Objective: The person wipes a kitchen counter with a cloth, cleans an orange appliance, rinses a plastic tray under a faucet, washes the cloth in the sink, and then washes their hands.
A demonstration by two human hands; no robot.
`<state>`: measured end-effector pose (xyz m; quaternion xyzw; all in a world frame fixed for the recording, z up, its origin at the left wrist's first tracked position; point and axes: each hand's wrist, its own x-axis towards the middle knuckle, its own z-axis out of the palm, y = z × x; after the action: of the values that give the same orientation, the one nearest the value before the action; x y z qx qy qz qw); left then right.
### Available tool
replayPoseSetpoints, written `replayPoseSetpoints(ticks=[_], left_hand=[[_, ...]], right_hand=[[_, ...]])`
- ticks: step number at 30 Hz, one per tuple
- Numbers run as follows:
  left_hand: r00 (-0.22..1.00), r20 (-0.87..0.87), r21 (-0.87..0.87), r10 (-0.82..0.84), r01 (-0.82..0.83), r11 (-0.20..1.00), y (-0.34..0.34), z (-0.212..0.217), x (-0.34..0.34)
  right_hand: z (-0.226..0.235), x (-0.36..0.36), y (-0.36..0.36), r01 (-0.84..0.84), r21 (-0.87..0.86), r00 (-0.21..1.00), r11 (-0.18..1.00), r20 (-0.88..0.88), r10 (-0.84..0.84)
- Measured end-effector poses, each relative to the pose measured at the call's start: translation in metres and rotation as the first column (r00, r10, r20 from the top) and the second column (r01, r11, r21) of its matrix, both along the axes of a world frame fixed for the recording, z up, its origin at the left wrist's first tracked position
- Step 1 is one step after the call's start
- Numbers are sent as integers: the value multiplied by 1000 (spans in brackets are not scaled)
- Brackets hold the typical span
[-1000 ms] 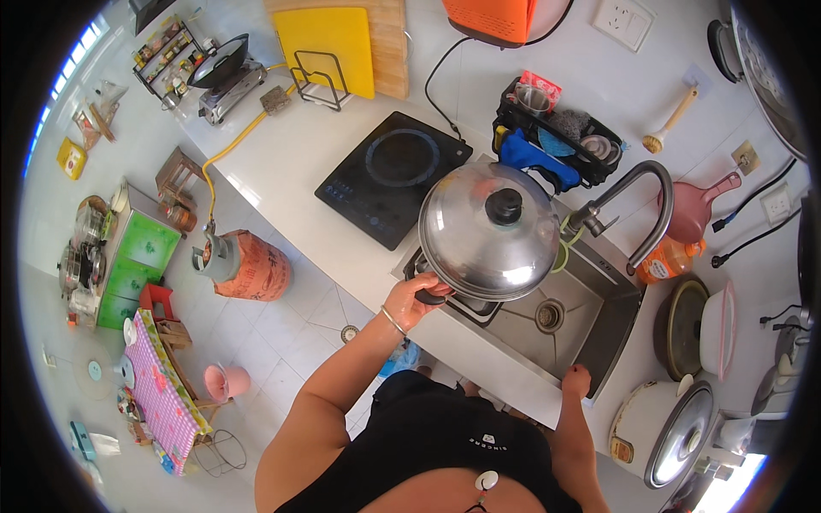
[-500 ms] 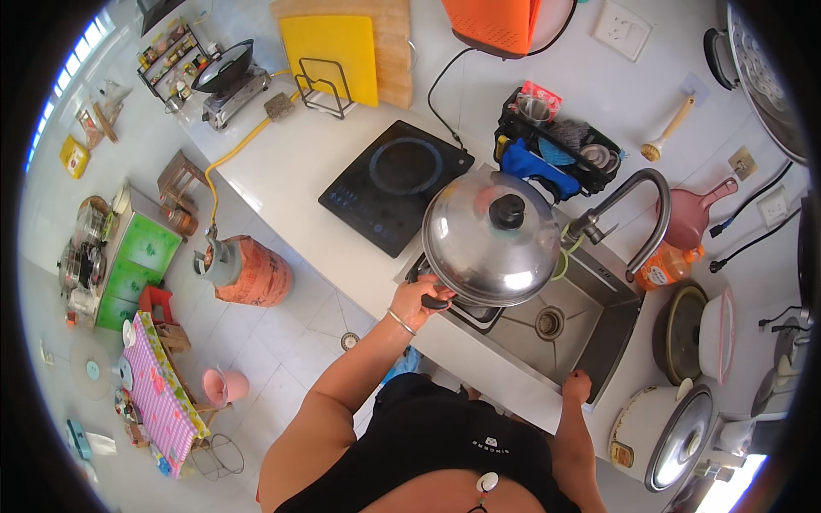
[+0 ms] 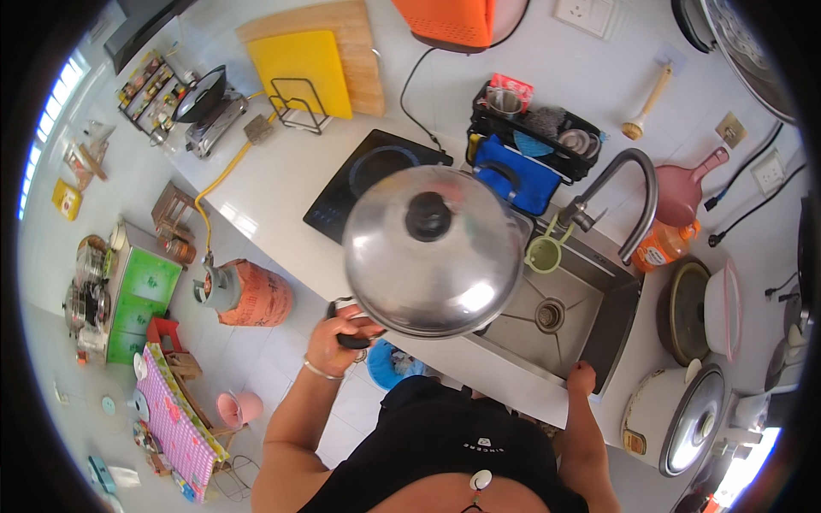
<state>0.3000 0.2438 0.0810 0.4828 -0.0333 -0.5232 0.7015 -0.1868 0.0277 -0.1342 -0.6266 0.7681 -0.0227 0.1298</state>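
Two hands, one pot, one lid, one hob, one sink, one tap, one green strainer, two boards and one gas bottle are in view. Taking the pot [image 3: 479,286] as the centre of a clock with 12 at the top, the left hand [image 3: 336,342] is between 7 and 8, its fingers wrapped round a black handle [image 3: 351,341]. The right hand [image 3: 581,378] is at 4, closed in a fist at the near edge of the sink [image 3: 522,329]; whether it grips that edge, I cannot tell.

The pot wears a shiny steel lid [image 3: 393,274], round and domed, with one black knob [image 3: 428,215] and bright reflections. It overlaps the hob [image 3: 338,201], at 10, in this view; I cannot tell whether they touch. The strainer [image 3: 544,255] is at 3, the tap [image 3: 647,192] at 2, the boards [image 3: 295,68] at 11, and the gas bottle [image 3: 255,295] between 8 and 9.
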Motion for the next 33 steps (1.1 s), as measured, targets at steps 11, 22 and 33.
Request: replayPoseSetpoints(ticks=[11, 22, 33], left_hand=[[956, -66, -112, 287, -293, 950, -41, 33, 74], [929, -72, -151, 362, -369, 917, -156, 16, 170], [913, 1, -142, 409, -404, 904, -204, 18, 171]], right_hand=[[6, 3, -2, 4, -29, 999, 1000, -32, -5], [11, 3, -1, 53, -37, 999, 998, -10, -54], [6, 2, -1, 73, -131, 997, 989, 23, -71]])
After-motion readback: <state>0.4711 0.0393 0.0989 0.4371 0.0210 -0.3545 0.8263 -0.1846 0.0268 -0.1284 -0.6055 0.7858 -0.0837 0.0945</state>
